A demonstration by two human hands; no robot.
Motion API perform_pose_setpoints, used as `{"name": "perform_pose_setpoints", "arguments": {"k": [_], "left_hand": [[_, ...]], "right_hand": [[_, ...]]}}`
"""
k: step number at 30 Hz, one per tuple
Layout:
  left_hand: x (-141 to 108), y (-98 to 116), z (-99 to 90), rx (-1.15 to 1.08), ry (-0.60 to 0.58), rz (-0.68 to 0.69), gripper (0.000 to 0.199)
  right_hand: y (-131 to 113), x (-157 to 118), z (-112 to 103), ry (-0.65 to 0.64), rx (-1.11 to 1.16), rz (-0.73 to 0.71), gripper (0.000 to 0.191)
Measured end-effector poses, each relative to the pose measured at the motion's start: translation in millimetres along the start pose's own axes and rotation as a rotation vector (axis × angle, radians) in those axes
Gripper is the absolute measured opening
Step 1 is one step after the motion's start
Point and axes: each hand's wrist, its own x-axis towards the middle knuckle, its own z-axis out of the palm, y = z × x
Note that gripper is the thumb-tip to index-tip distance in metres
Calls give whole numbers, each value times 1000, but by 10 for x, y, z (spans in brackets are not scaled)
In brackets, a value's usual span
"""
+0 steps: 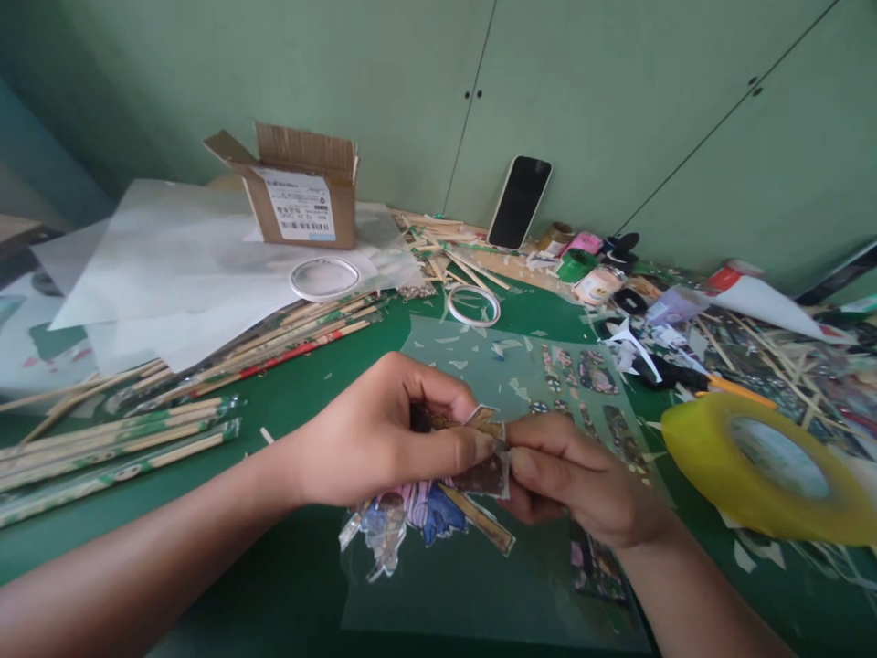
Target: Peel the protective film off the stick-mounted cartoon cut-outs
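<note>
Both hands meet over a translucent sheet on the green table. My left hand is closed round a laminated paper cut-out with blue, pink and brown parts, its thumb pressed on a brown piece. My right hand pinches the right edge of that brown piece between thumb and fingers. A tan strip of the cut-out points down to the right, and clear film shows at its lower left. The fingers under the cut-out are partly hidden. Small printed pieces lie on the sheet beyond my right hand.
A tape roll lies at the right, near orange-handled scissors. Behind are an open cardboard box, a leaning phone, small jars and two rings. Wrapped sticks lie left; scraps and sticks crowd the right.
</note>
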Motion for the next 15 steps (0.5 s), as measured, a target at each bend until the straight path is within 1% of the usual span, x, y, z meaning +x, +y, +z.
{"name": "perform_pose_setpoints", "arguments": {"k": [7, 15], "left_hand": [[24, -16, -13, 4, -30, -6, 24], [15, -8, -17, 85, -44, -28, 22]], "right_hand": [[-33, 1, -25, -39, -23, 40, 35], [-18, 11, 0, 18, 25, 75, 35]]}}
